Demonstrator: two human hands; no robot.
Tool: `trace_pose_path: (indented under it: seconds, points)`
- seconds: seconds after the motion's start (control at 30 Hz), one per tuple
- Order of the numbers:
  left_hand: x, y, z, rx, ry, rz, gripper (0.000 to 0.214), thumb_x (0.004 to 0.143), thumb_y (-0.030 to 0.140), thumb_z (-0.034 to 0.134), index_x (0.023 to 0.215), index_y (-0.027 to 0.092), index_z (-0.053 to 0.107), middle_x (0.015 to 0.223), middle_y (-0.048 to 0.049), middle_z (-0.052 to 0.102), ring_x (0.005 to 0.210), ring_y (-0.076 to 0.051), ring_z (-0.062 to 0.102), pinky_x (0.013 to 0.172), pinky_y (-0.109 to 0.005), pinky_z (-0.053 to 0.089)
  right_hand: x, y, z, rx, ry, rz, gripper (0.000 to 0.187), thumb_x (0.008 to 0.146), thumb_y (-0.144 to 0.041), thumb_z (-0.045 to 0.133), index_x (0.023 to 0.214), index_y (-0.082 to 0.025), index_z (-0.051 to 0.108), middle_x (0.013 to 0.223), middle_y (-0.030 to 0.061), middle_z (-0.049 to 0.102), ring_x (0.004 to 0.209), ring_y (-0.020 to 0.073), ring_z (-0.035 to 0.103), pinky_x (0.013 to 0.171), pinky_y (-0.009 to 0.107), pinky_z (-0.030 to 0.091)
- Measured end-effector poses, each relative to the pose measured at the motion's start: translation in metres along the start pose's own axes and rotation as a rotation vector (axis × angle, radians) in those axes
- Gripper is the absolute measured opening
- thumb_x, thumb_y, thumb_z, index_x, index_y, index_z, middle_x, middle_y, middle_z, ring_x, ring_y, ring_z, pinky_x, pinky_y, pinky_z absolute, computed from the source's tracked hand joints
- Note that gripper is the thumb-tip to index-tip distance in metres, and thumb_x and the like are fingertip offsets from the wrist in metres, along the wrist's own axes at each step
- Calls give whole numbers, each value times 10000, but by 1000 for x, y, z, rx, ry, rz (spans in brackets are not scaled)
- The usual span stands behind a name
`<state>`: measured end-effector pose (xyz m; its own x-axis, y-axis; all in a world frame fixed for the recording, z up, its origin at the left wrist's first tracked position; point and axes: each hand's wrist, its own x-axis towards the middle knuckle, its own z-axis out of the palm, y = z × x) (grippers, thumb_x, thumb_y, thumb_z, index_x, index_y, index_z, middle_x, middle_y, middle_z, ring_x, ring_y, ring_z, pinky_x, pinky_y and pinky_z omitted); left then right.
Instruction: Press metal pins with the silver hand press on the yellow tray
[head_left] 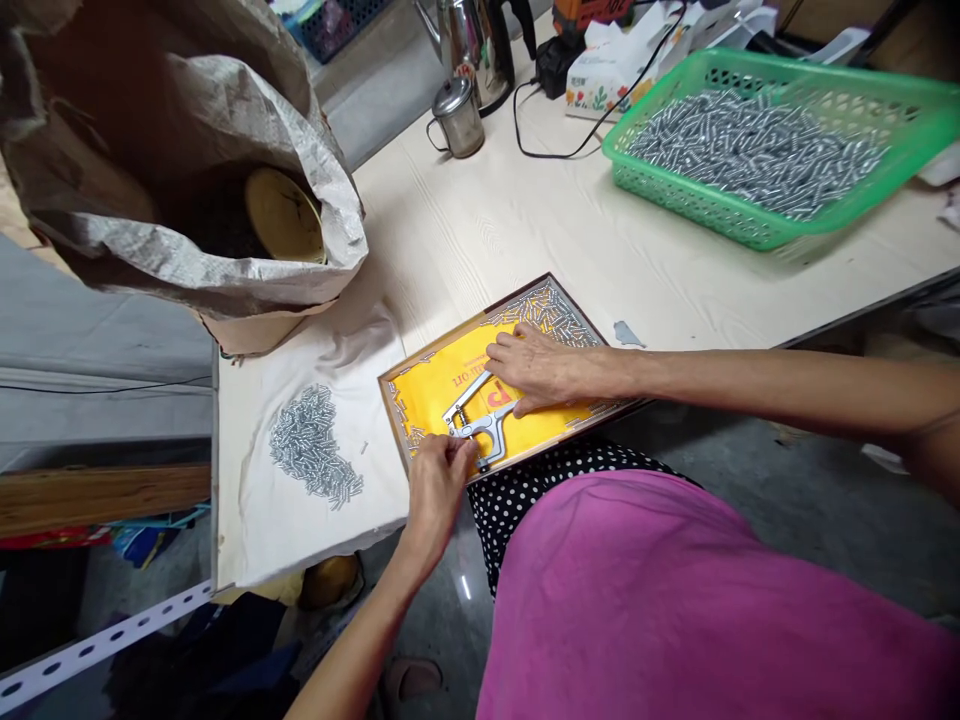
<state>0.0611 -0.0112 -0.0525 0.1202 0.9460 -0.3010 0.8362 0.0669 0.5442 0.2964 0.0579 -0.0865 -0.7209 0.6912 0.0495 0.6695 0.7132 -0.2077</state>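
My right hand (534, 366) is wrapped round the handles of metal hand pliers (491, 430) with a spring between the arms. At the pliers' jaws, my left hand (439, 490) pinches with thumb and forefinger; whatever it holds is too small to make out. Both hands are over a shallow tray (396, 410) lined with a yellow printed sheet (427, 385). Small silvery metal pins (551, 315) lie heaped in the tray's far right corner, with a few more along its left edge. A pile of similar metal pieces (311, 445) rests on a white cloth (262, 520) left of the tray.
A green plastic basket (697, 205) full of metal pins stands at the back right. At the left is a big open sack (277, 285) with a yellowish bowl (285, 215) inside. A lidded metal cup (459, 125), a kettle (480, 45) and a black cable (559, 155) are at the back.
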Motion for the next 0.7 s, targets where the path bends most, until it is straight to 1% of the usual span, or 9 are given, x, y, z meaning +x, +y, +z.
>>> trace_pose_path:
  seconds: [0.07,0.13,0.2,0.33,0.4,0.47,0.53,0.6,0.7]
  points:
    - [1,8,5,140,129,229,254,851,390,696,972,167,698,1005,-101,674,919,-247,630,817,-369,517,-3,-5,-2,-10,-12,5,412,826,-442,753,1052,-116,642,1083,131,616,1032,281,496,881,413,387]
    - [8,14,11,280,129,404,449,827,351,743,1221,175,617,1265,-145,613,1145,-307,570,973,-457,489,-6,-9,-5,-14,-18,13,432,854,-423,729,1104,-88,624,1123,146,612,1046,280,500,865,394,397]
    - [20,19,16,399,78,496,609,818,336,757,1350,166,515,1370,-168,554,1215,-327,520,1030,-494,460,-8,-11,-8,-14,-40,30,456,859,-416,725,1136,-71,614,1147,155,610,1061,287,505,862,389,408]
    - [41,26,22,536,18,489,710,861,391,699,1444,125,392,1317,-185,555,1152,-323,530,978,-478,482,-12,-10,-12,-40,-58,86,619,799,-444,778,1250,-72,576,1193,161,606,1078,308,509,884,402,414]
    - [47,30,23,576,4,471,736,867,426,685,1451,106,373,1280,-186,560,1129,-325,525,948,-469,486,-12,-11,-12,-59,-46,97,604,816,-463,754,1250,-80,581,1163,162,618,1056,307,513,880,406,407]
    - [50,34,21,593,-32,487,678,878,441,672,1417,120,413,1231,-159,577,1099,-310,526,937,-450,486,-12,-14,-10,-77,-34,85,498,882,-460,677,1206,-89,603,1100,155,634,1027,293,518,872,401,397]
    - [51,37,17,596,-66,514,574,893,430,661,1361,159,468,1180,-120,591,1072,-287,532,934,-426,486,-13,-16,-10,-95,-17,68,460,905,-447,651,1211,-107,598,1084,142,641,1017,280,520,877,394,388]
    - [49,37,12,610,-65,515,520,899,407,665,1334,182,490,1154,-101,589,1065,-275,535,929,-412,486,-15,-16,-11,-116,-12,79,500,862,-450,706,1214,-113,590,1095,131,639,1013,275,519,883,387,384]
    - [45,40,7,670,-27,473,547,897,416,675,1352,178,484,1159,-118,578,1079,-285,535,904,-406,488,-16,-13,-14,-130,-27,104,565,813,-461,763,1189,-76,590,1099,139,631,1018,281,512,878,382,384]
